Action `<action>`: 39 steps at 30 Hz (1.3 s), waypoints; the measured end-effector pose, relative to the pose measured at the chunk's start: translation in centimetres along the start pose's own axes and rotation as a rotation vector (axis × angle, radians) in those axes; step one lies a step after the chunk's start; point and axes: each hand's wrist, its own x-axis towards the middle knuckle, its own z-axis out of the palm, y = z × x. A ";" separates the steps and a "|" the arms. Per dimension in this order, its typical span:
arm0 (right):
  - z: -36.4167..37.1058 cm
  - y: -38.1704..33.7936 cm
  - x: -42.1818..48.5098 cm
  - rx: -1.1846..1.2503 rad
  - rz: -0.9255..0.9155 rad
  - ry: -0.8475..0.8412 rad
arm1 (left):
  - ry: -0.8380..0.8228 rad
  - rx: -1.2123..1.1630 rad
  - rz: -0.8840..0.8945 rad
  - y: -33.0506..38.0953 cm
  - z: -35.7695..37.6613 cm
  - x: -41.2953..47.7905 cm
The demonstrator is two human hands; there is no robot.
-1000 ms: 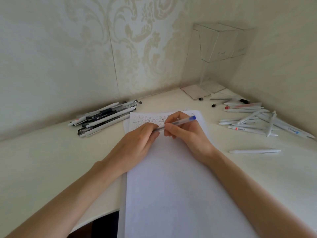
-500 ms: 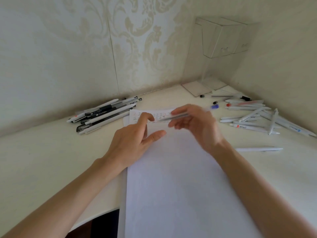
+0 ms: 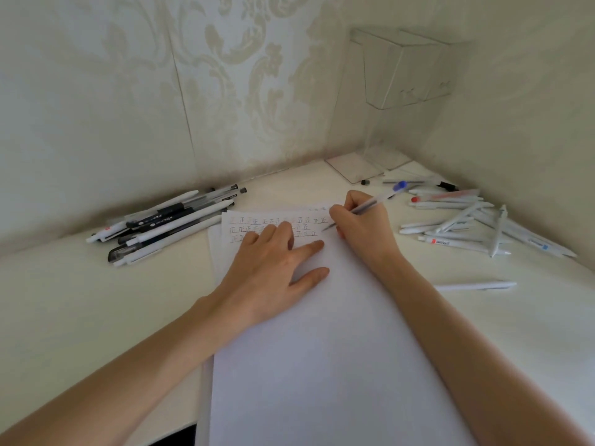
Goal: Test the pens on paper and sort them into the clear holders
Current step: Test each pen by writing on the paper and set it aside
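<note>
A white sheet of paper [image 3: 322, 349] lies on the desk, with rows of small written marks along its far end. My left hand [image 3: 273, 265] rests flat on the paper, fingers spread. My right hand [image 3: 360, 226] grips a clear pen with a blue cap [image 3: 376, 201], its tip touching the paper beside the last row of marks. The clear holders [image 3: 402, 72] stand in the far right corner against the wall.
A pile of black and white pens [image 3: 164, 223] lies at the left by the wall. Several white pens [image 3: 476, 226] are scattered at the right, and one white pen [image 3: 473, 286] lies alone nearer me. The desk's front edge [image 3: 180, 426] is at bottom left.
Both hands were together on the pen a second ago. The left hand then let go and now lies flat on the paper; the right hand turned the pen and brought its tip down.
</note>
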 end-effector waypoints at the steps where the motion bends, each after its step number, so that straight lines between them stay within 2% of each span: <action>1: 0.0 0.1 0.0 0.003 -0.003 0.003 | 0.003 0.002 0.003 0.0 0.1 0.0; 30: 0.1 0.1 -0.2 -0.030 -0.036 -0.017 | 0.035 -0.030 0.010 0.1 0.3 0.1; 37: 0.1 -0.1 -0.5 -0.009 -0.027 -0.064 | 0.050 -0.311 0.005 0.0 0.0 -0.3; 39: 0.2 0.0 -0.4 -0.016 -0.028 -0.034 | 0.051 -0.369 0.005 -0.2 0.2 -0.4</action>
